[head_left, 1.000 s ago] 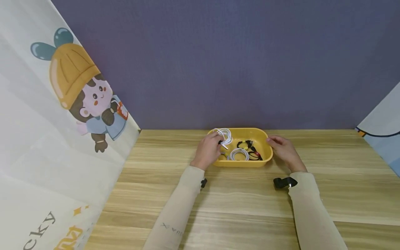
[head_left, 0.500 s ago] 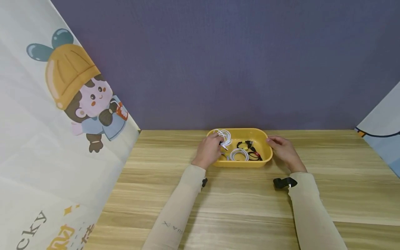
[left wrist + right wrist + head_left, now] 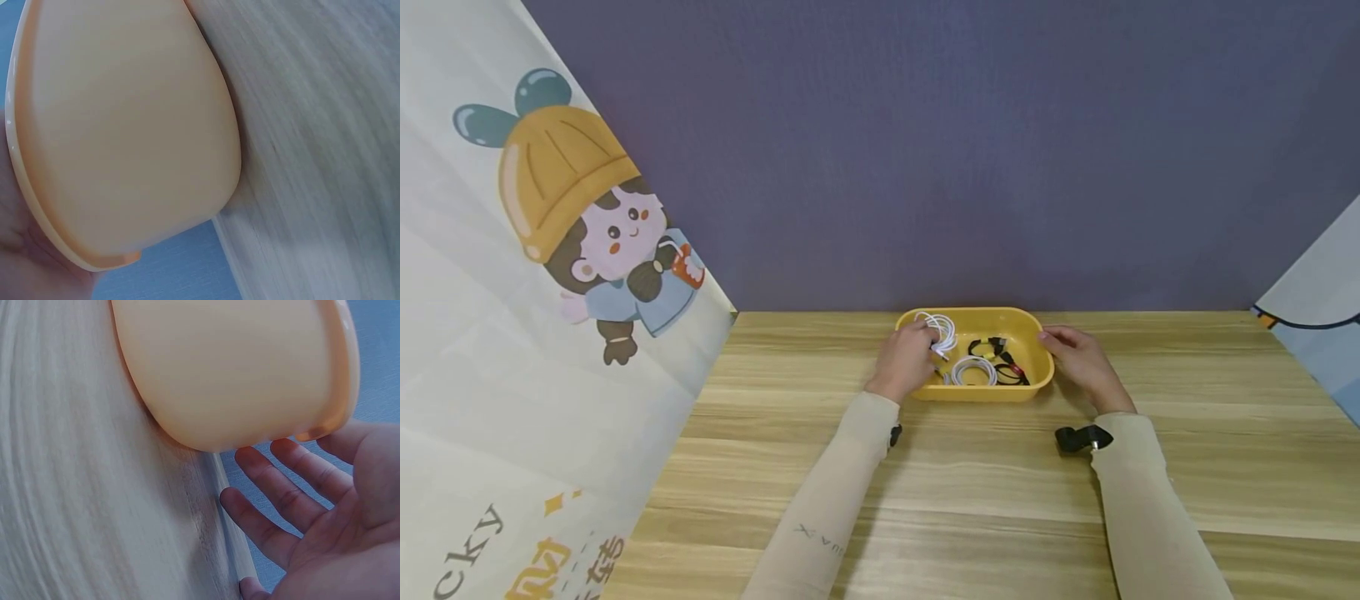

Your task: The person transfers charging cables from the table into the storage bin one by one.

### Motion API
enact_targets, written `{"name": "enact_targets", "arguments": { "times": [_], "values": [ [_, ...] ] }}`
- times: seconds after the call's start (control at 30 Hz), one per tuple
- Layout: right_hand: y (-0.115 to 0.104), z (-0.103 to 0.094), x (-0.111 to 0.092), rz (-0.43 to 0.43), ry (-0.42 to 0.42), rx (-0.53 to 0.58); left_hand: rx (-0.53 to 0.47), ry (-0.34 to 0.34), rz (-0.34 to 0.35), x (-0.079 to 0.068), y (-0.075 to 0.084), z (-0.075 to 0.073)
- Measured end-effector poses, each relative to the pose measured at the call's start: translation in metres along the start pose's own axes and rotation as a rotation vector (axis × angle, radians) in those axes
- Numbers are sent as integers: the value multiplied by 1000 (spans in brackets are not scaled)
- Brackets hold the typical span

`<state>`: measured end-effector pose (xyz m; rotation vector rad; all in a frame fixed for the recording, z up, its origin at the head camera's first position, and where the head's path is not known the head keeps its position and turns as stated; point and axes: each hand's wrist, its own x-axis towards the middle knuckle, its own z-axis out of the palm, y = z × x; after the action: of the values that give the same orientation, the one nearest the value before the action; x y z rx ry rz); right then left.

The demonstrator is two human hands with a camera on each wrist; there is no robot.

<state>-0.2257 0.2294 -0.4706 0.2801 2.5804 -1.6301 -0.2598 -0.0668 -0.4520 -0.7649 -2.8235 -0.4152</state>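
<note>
A yellow plastic bin (image 3: 992,393) stands at the table's back edge with several coiled cables in it. My left hand (image 3: 906,360) reaches over the bin's left end and holds a coiled white cable (image 3: 942,332), whose plug end hangs below the fingers. In the left wrist view the hand shows only partly, behind the bin's rim. At the bin's right end my right hand (image 3: 1078,360) pinches the rim, the thumb on top and fingertips against the outer wall (image 3: 237,375). A grey-white coiled cable (image 3: 974,360) and black cables (image 3: 1011,373) lie on the bin's floor.
The wooden table (image 3: 1000,500) stretches in front of the bin. Right behind it rises a dark blue-grey wall panel (image 3: 992,167). A white curtain with a cartoon figure (image 3: 625,242) hangs at the left, and another printed sheet (image 3: 1322,325) at the right.
My left hand has shifted slightly to the right and down with the white cable. The right hand stays at the rim, and the bin has hardly moved.
</note>
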Motion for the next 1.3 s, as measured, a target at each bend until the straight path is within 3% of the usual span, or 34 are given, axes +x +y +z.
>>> {"name": "enact_targets", "arguments": {
  "times": [0.4,0.8,1.3],
  "values": [
    [-1,-10,25,-23,-28,-5,49,-54,-58,20,3,6],
    [2,-18,49,-40,-67,-5,90,-61,-87,38,3,15],
    [-4,-14,45,-27,-57,-27,111,-95,-94,37,-1,12]
  ]
}}
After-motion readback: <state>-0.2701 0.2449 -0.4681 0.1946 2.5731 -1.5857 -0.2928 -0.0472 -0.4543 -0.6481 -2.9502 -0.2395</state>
